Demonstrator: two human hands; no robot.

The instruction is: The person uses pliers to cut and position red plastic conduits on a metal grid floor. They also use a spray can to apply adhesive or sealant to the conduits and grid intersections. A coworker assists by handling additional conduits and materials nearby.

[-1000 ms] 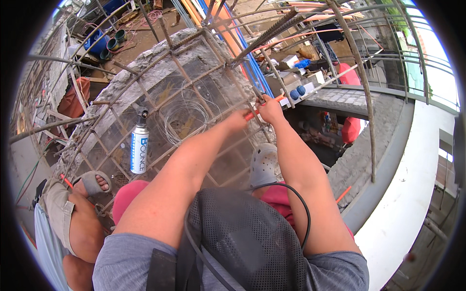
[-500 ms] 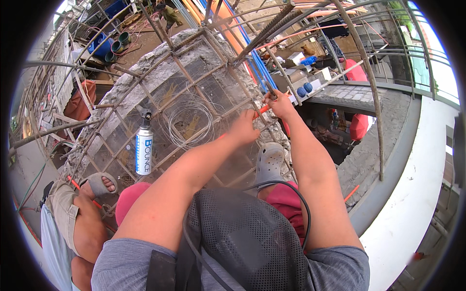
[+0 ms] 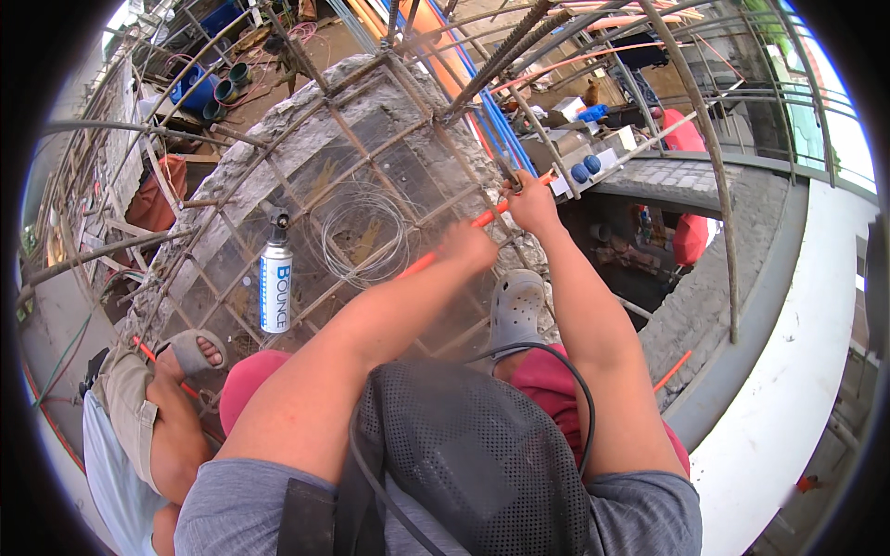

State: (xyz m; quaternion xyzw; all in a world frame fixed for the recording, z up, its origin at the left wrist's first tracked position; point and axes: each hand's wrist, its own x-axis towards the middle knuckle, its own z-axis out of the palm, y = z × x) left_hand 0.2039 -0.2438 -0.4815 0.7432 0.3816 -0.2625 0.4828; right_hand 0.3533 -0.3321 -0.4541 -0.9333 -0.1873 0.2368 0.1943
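An orange pipe point(image 3: 489, 216) runs slantwise over the rusty rebar grid point(image 3: 371, 162). My left hand point(image 3: 468, 248) is closed around it, its fingers partly smeared by motion. Farther right, my right hand point(image 3: 535, 206) is closed on the same pipe near its far end, beside the tip of a dark metal piece point(image 3: 513, 178) that I cannot make out clearly. A coil of thin tie wire point(image 3: 362, 232) lies on the grid left of my hands. Left of the coil stands a white and blue spray can point(image 3: 275, 287) with a black top.
A co-worker's leg and grey sandal point(image 3: 197, 352) are at the lower left. My grey clog point(image 3: 517, 310) rests by the broken concrete edge. An opening point(image 3: 616, 264) drops away at right, beside a concrete ledge point(image 3: 700, 306). Upright rebars point(image 3: 709, 157) rise around the grid.
My left hand has shifted slightly down, and more orange pipe shows between my hands. An orange end now shows beyond my right hand, which has barely moved.
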